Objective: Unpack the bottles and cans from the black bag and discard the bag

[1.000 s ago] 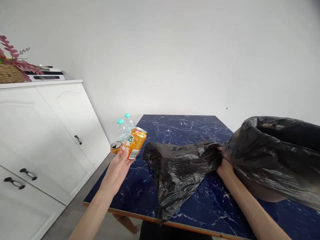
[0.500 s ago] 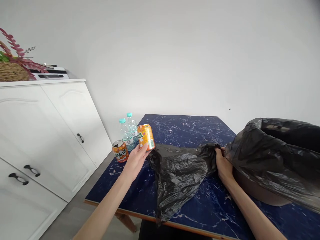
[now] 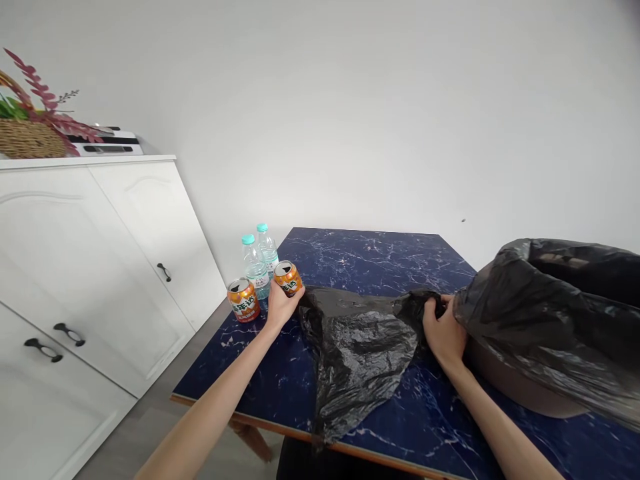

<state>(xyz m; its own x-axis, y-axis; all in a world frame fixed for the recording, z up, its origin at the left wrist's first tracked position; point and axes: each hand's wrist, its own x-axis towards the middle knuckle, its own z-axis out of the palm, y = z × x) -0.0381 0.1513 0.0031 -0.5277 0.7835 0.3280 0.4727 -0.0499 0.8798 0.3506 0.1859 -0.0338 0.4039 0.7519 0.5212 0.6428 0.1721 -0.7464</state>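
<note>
My left hand [image 3: 281, 305] is closed round an orange drink can [image 3: 290, 283], whose opened top faces up toward me. Just left of it stands a second orange can [image 3: 243, 303]. Behind the two cans are two clear water bottles [image 3: 257, 270] with turquoise caps. A black plastic bag [image 3: 367, 353] lies crumpled across the table, its left edge touching or close to the held can. At the bag's bunched right end, my right hand [image 3: 445, 333] has its fingers curled into the plastic.
To the right, a bin [image 3: 520, 383] lined with black plastic rests on the blue marbled table [image 3: 370, 257]. White cabinets [image 3: 125, 267] stand at the left, with a wicker basket [image 3: 33, 139] of plants on top. Behind the table rises a plain wall.
My left hand has turned the can more upright and moved it slightly lower, so its top now shows. My right hand's fingers have shifted on the bag's bunched end.
</note>
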